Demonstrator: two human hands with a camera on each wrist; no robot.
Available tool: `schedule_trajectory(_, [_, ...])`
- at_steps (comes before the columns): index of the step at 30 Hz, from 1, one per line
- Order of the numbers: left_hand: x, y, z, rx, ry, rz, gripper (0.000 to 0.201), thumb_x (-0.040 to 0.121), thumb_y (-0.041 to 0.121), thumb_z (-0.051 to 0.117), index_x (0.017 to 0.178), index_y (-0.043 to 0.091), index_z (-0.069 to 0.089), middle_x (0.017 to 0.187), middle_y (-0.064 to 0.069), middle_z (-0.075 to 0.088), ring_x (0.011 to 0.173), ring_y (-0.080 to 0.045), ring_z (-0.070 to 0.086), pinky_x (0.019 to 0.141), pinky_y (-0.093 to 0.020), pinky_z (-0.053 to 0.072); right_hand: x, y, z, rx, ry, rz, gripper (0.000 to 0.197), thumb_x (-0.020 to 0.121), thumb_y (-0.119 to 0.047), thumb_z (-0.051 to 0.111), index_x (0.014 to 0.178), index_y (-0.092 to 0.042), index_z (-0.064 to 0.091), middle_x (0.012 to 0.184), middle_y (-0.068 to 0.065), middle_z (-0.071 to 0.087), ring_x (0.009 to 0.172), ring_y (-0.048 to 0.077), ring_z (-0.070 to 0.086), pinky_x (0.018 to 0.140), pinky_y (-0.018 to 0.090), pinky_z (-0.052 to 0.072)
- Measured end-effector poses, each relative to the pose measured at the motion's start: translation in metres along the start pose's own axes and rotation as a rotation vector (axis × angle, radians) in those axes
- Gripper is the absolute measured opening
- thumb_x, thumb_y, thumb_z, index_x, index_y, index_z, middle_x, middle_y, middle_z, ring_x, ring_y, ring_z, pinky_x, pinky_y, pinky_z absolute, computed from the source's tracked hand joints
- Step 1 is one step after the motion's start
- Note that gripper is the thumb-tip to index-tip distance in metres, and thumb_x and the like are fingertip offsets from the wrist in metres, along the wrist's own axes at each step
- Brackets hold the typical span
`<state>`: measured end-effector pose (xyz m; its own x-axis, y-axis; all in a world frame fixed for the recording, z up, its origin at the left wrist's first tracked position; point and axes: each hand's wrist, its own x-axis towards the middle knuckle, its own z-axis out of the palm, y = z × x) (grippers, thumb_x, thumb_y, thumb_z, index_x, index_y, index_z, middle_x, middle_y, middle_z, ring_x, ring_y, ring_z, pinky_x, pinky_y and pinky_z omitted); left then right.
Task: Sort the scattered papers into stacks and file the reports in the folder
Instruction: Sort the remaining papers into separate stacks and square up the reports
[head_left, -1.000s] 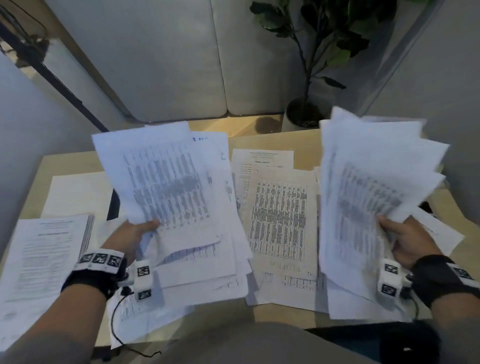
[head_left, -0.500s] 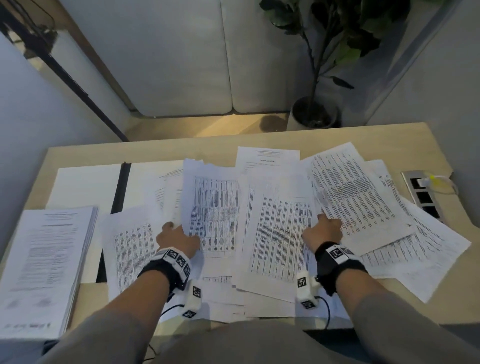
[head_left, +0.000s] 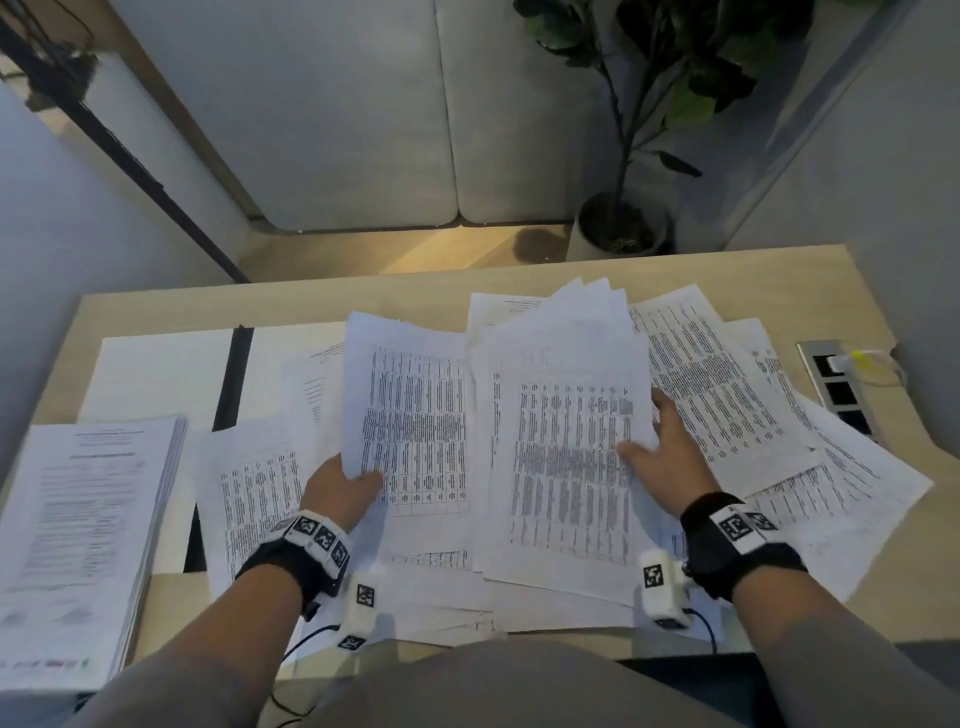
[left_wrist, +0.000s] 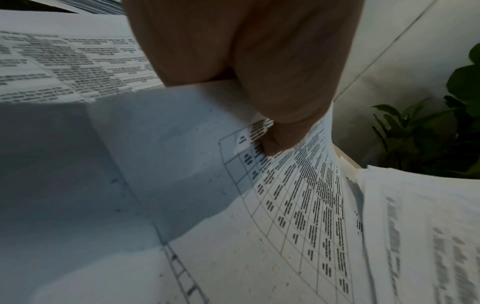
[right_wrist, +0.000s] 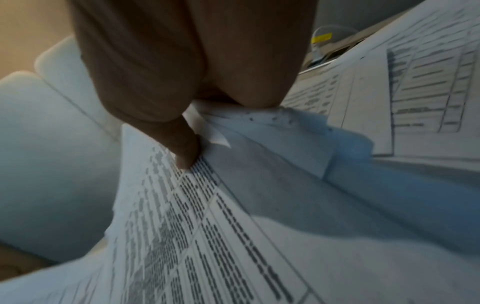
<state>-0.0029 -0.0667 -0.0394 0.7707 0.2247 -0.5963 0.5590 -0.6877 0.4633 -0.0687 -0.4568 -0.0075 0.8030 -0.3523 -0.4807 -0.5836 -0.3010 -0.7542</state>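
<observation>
We judge sorting partly done: one squared stack (head_left: 78, 530) lies at the table's (head_left: 415, 291) left edge, while table-printed papers (head_left: 727, 395) remain scattered and the open folder (head_left: 234, 374) holds no reports we can see; left hand (head_left: 337, 493) and right hand (head_left: 660, 457) each pinch sheaves, and no print is legible
</observation>
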Motion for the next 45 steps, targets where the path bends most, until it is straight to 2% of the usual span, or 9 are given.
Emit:
schedule_trajectory(8, [0.006, -0.034, -0.028, -0.089, 0.024, -0.004, 0.069, 0.092, 0.014, 0.073, 0.151, 0.014, 0.037, 0.137, -0.011, 0.06, 0.119, -0.036, 0.062, 0.106, -0.05, 0.049, 0.005, 0.013, -0.055, -0.07, 0.0, 0.148, 0.043, 0.103, -0.011, 0.059, 0.146, -0.016, 0.054, 0.141, 0.007, 0.062, 0.122, 0.027, 0.058, 0.108, 0.043, 0.042])
schedule_trajectory(11, [0.003, -0.034, -0.033, -0.059, -0.05, -0.082, 0.041, 0.092, 0.015, 0.074, 0.127, 0.008, 0.053, 0.124, -0.015, 0.067, 0.103, -0.03, 0.064, 0.097, -0.042, 0.05, -0.005, 0.001, -0.06, -0.031, -0.005, 0.147, 0.043, 0.104, -0.014, 0.059, 0.146, -0.016, 0.052, 0.133, 0.003, 0.064, 0.118, 0.024, 0.057, 0.105, 0.04, 0.039])
schedule_trajectory(20, [-0.004, -0.059, -0.01, -0.224, -0.129, -0.121, 0.123, 0.066, 0.077, 0.079, 0.153, 0.001, 0.037, 0.154, -0.022, 0.047, 0.133, -0.045, 0.054, 0.111, -0.058, 0.044, -0.017, -0.042, -0.005, 0.265, -0.161, 0.095, 0.025, 0.093, -0.012, 0.072, 0.117, -0.014, 0.064, 0.124, 0.001, 0.073, 0.105, 0.019, 0.071, 0.1, 0.043, 0.054])
schedule_trajectory(25, [-0.043, -0.029, -0.003, -0.263, -0.206, 0.006, 0.005, 0.098, 0.023, 0.067, 0.096, 0.019, 0.069, 0.093, -0.01, 0.078, 0.089, -0.031, 0.074, 0.081, -0.042, 0.06, -0.022, -0.037, 0.087, -0.127, -0.381, 0.083, 0.047, 0.099, -0.015, 0.067, 0.142, -0.015, 0.048, 0.143, 0.001, 0.056, 0.134, 0.022, 0.053, 0.113, 0.031, 0.039])
schedule_trajectory(30, [-0.057, -0.019, -0.006, -0.588, -0.309, -0.14, 0.05, 0.098, 0.066, 0.05, 0.128, 0.03, 0.069, 0.129, -0.009, 0.072, 0.123, -0.038, 0.065, 0.108, -0.058, 0.047, -0.014, -0.018, 0.128, -0.394, -0.371, 0.056, 0.064, 0.096, -0.025, 0.061, 0.155, -0.016, 0.036, 0.154, 0.013, 0.045, 0.131, 0.034, 0.054, 0.106, 0.044, 0.052])
schedule_trajectory(34, [-0.047, -0.023, -0.009, -0.561, -0.376, -0.149, 0.09, 0.093, 0.081, 0.032, 0.165, 0.029, 0.016, 0.17, 0.003, 0.019, 0.158, -0.023, 0.016, 0.126, -0.052, 0.008, -0.014, -0.018, 0.135, -0.511, -0.338, 0.024, 0.069, 0.095, -0.035, 0.063, 0.155, -0.016, 0.035, 0.152, 0.012, 0.039, 0.137, 0.035, 0.042, 0.101, 0.053, 0.054])
schedule_trajectory(38, [0.016, -0.086, 0.019, -0.257, -0.324, -0.097, 0.133, 0.056, 0.098, 0.063, 0.161, 0.023, 0.03, 0.162, -0.003, 0.042, 0.146, -0.03, 0.043, 0.12, -0.056, 0.033, -0.014, -0.026, 0.139, -0.517, -0.343, 0.006, 0.079, 0.099, -0.046, 0.062, 0.16, -0.01, 0.027, 0.161, 0.015, 0.027, 0.149, 0.034, 0.03, 0.118, 0.046, 0.037])
schedule_trajectory(43, [-0.026, -0.048, 0.0, -0.341, -0.245, 0.021, 0.059, 0.095, 0.04, 0.07, 0.145, 0.015, 0.052, 0.139, -0.003, 0.063, 0.13, -0.028, 0.057, 0.116, -0.048, 0.039, -0.01, -0.023, 0.132, -0.33, -0.206, 0.019, 0.085, 0.09, -0.057, 0.068, 0.155, -0.014, 0.035, 0.153, 0.011, 0.039, 0.141, 0.03, 0.041, 0.116, 0.045, 0.04])
schedule_trajectory(45, [-0.027, -0.052, -0.006, -0.361, -0.244, 0.034, 0.081, 0.083, 0.061, 0.075, 0.146, 0.017, 0.052, 0.141, 0.0, 0.062, 0.132, -0.027, 0.056, 0.116, -0.051, 0.04, -0.011, -0.027, 0.123, -0.033, -0.179, 0.049, 0.089, 0.085, -0.054, 0.077, 0.154, -0.023, 0.029, 0.145, 0.0, 0.05, 0.13, 0.02, 0.052, 0.114, 0.037, 0.041])
